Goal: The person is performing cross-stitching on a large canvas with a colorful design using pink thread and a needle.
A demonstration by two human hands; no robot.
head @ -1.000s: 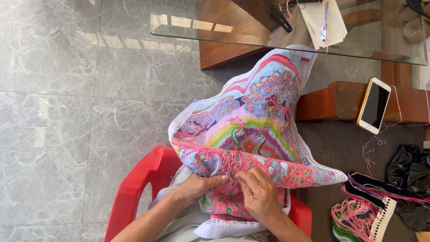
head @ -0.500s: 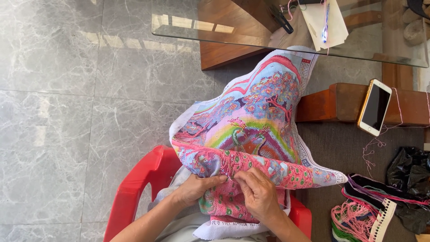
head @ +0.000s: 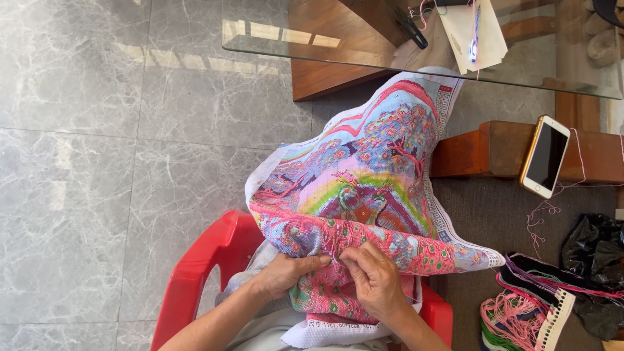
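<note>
- Grey marble floor tiles (head: 97, 182) across the left and middle of the view; darker mat (head: 494, 214) on the right side.
- Red plastic chair (head: 214, 260) at the bottom edge, seat under the forearms.
- Left hand (head: 283, 273) resting on the near fold of the cross-stitch cloth (head: 364, 188), fingers curled and pinching the fabric at the fold line.
- Right hand (head: 377, 283) just beside the left, fingertips (head: 344, 255) pressed together on the same fold; clenched in a fine pinch on the cloth. Needle too small to tell.
- Both hands nearly touching at the fingertips, above the pink stitched band.
- Cloth draped over the lap, rising away from the body; stitched in pink, blue, green and rainbow bands, with a white unstitched border (head: 338, 335) showing below the hands.
- Bundle of pink and green thread skeins (head: 513, 318) on the mat, right of the chair, next to a card thread holder (head: 556, 318).
- Black plastic bag (head: 595, 250) farther right, near the frame edge.
- Smartphone (head: 545, 156), white-framed with dark screen, lying on a low wooden bench (head: 487, 149) beyond the cloth; loose pink thread (head: 543, 218) trailing below it.
- Glass tabletop (head: 312, 49) at the far edge, over a wooden base (head: 331, 78).
- Folded paper sheets (head: 474, 29) and a dark pen-like object (head: 409, 26) on the glass, well apart from the hands.
</note>
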